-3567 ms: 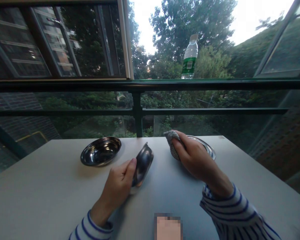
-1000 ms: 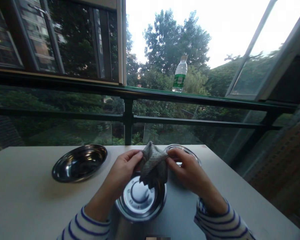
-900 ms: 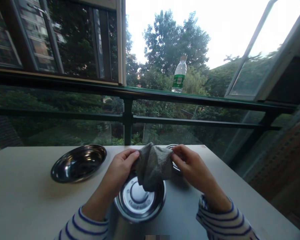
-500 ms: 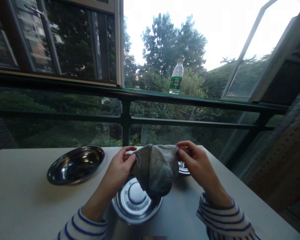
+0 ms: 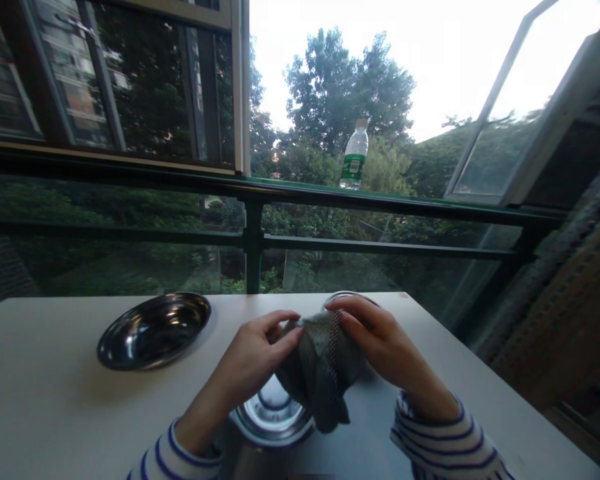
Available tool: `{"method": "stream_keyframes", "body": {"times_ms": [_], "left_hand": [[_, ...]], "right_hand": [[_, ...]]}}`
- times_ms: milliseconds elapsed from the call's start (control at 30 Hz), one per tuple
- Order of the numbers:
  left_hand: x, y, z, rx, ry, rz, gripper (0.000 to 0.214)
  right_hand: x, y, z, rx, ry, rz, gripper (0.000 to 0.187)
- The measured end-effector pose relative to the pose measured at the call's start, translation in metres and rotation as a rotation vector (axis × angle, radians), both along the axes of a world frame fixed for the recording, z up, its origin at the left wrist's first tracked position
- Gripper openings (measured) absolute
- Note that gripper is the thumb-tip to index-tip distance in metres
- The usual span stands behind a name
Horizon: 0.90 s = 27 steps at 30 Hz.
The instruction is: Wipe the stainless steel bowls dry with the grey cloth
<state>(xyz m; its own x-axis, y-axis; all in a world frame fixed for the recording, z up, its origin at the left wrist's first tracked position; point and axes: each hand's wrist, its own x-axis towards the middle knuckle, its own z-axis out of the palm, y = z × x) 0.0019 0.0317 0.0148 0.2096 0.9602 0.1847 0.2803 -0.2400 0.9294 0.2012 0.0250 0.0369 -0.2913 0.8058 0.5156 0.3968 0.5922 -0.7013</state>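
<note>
A grey-green cloth with a checked edge hangs between my two hands, bunched at the top. My left hand pinches its left upper corner between thumb and fingers. On the other side, my right hand grips the upper right part beside the checked border. Below the cloth stands a shiny steel bowl, partly covered by it and by my left hand. Behind my right hand, the rim of another round metal dish shows; most of it is hidden.
At the left of the white table a steel basin appears tilted. A dark green railing runs behind the table, with a clear plastic bottle on top. An open window is at the right.
My hands have come closer together and slightly lower. The cloth, stretched wider before, is now gathered and droops in folds. More of the far dish's rim shows.
</note>
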Motion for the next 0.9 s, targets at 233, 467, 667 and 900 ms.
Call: {"method": "stream_keyframes", "body": {"times_ms": [233,467,667,900], "left_hand": [[-0.001,-0.002,0.003,0.102,0.009,0.080,0.026],[-0.004,-0.002,0.005,0.086,0.058,0.101,0.030],[-0.007,-0.001,0.013,0.136,0.146,0.146,0.023],[-0.017,0.004,0.021,0.056,0.045,0.275,0.019]], "right_hand": [[-0.005,0.000,-0.002,0.041,-0.125,-0.128,0.020],[-0.010,0.001,-0.007,0.216,-0.205,-0.218,0.022],[-0.005,0.003,-0.004,0.226,-0.219,-0.227,0.018],[0.012,0.007,0.000,0.154,-0.177,-0.334,0.016]]}}
